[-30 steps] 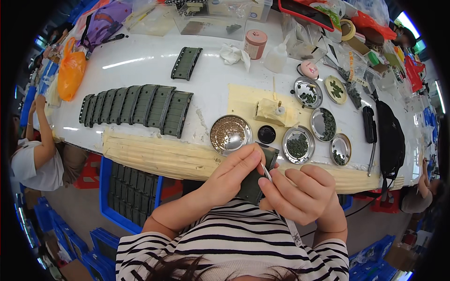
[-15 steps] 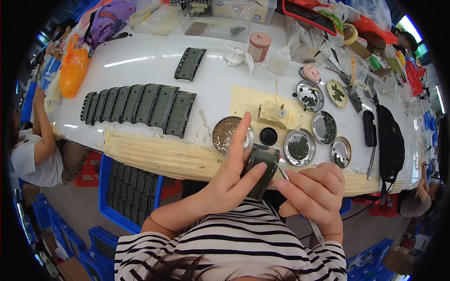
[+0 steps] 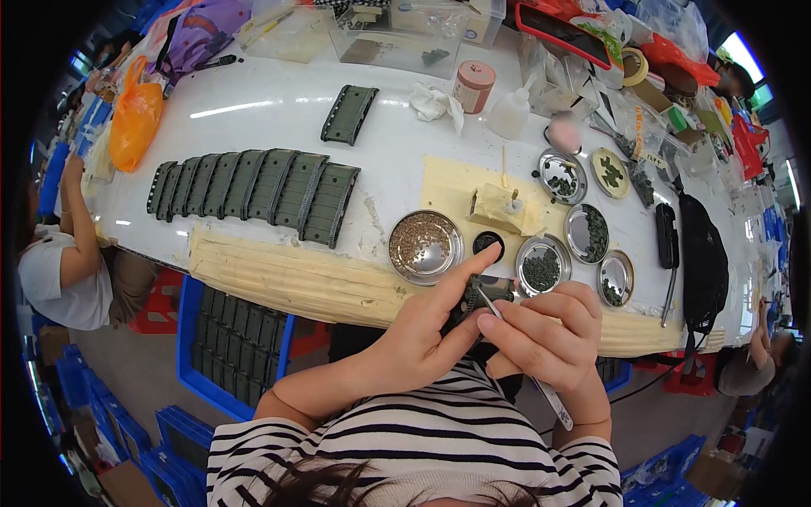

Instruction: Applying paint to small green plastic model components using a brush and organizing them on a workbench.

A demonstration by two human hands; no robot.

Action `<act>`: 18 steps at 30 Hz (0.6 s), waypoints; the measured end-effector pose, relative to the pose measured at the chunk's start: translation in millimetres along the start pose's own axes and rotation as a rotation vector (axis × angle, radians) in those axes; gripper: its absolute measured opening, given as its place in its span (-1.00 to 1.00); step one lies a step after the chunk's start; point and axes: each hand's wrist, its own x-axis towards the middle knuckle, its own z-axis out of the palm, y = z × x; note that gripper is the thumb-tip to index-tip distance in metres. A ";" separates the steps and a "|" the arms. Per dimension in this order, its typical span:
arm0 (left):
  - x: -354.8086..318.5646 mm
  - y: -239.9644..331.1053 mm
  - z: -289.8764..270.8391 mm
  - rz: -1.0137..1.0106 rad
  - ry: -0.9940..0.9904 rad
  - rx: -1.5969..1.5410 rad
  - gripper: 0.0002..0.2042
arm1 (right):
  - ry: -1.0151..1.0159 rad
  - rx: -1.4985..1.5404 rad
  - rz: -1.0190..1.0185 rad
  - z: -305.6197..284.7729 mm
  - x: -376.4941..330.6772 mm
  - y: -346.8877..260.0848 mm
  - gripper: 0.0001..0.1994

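My left hand grips a dark green molded piece between thumb and fingers, its index finger stretched out above it. In my right hand is a pair of metal tweezers, held like a pen, with the tip at the green piece's near face. Whether the tip pinches anything is too small to tell. A beige wrap shows by my right fingers. Just beyond the hands stand a round dish of brown bits, a small black pot and a dish of small green parts.
A row of similar green pieces lies at left on the white table, one single piece behind it. More fill a blue crate below. Several dishes, a yellow taped block, a squeeze bottle and a black pouch stand around.
The green piece is tipped over, now seen nearly end-on, and has shifted slightly right. My right hand has moved left, bringing the tweezers' tip across the piece.
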 end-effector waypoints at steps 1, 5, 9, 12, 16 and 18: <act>0.1 1.1 0.2 -0.004 0.000 -0.012 -0.44 | -0.005 0.005 0.003 0.2 0.0 0.5 -0.70; 0.6 2.4 -0.3 0.032 0.005 0.023 -0.45 | -0.003 0.023 0.008 2.2 -2.4 2.1 -0.69; -0.6 2.1 -0.2 0.017 0.005 0.014 -0.46 | -0.006 0.080 0.040 2.7 -3.7 4.2 -0.68; -0.9 0.9 0.1 0.016 0.004 0.016 -0.46 | -0.001 0.116 0.067 3.9 -4.3 4.8 -0.67; -0.9 0.2 1.1 0.030 0.012 0.015 -0.47 | 0.018 0.172 0.100 4.8 -4.7 5.0 -0.66; -1.4 0.5 3.3 0.001 0.022 -0.040 -0.45 | 0.038 0.245 0.145 3.5 -4.4 4.4 -0.65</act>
